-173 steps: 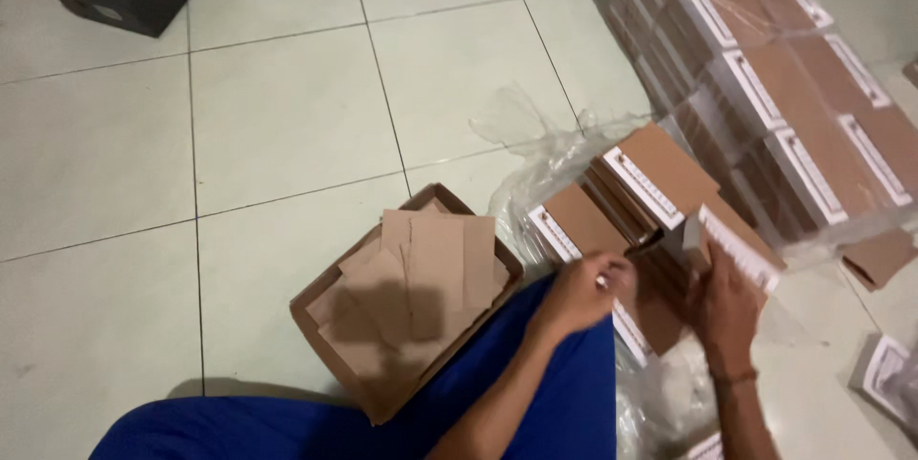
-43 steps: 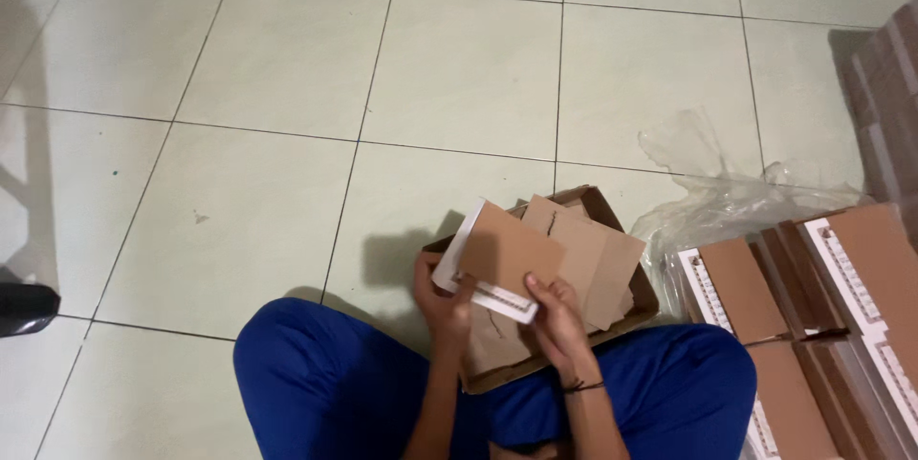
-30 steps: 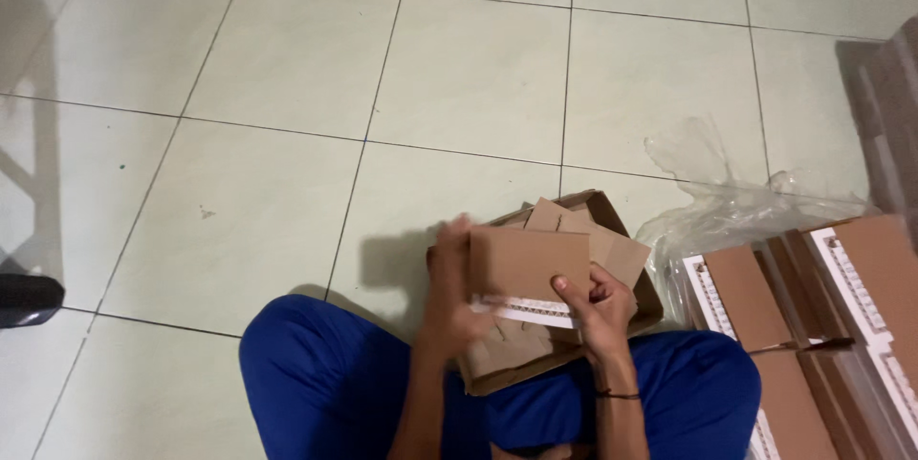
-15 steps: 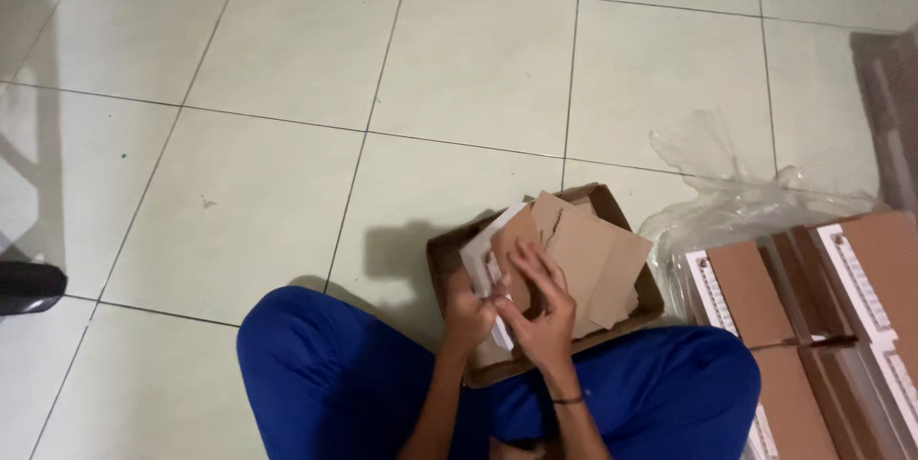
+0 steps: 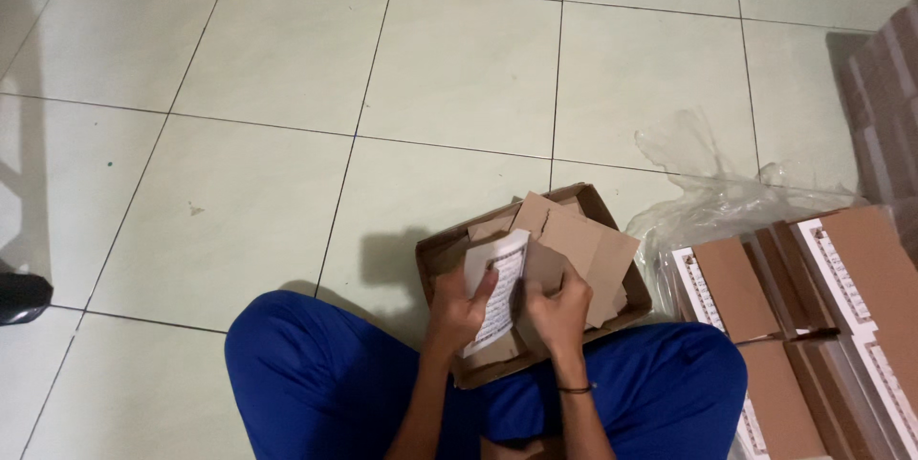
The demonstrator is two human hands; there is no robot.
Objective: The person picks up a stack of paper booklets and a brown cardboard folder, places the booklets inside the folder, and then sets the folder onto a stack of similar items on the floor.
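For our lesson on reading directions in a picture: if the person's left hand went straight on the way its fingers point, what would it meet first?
The left hand points up and right, already touching the white printed flap of the folded cardboard piece; beyond that, probably the open box's rim, though depth is unclear.

Matt brown cardboard box [image 5: 435, 254], glossy tiled floor [image 5: 459, 68], crinkled clear plastic wrap [image 5: 717, 192].

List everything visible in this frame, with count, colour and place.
Folded cardboard piece: one, brown with a white printed strip, held over the open box.
Open cardboard box: one, brown, on the floor before the legs, holding loose brown pieces.
Flat cardboard packs: several, brown with white strips, stacked at right.
Clear plastic wrap: one, beside the packs.
Tiled floor: pale green.
Dark object: one, left edge.
Legs: two, blue trousers, crossed.
Left hand: grips the piece.
Right hand: grips the piece; dark wristband.
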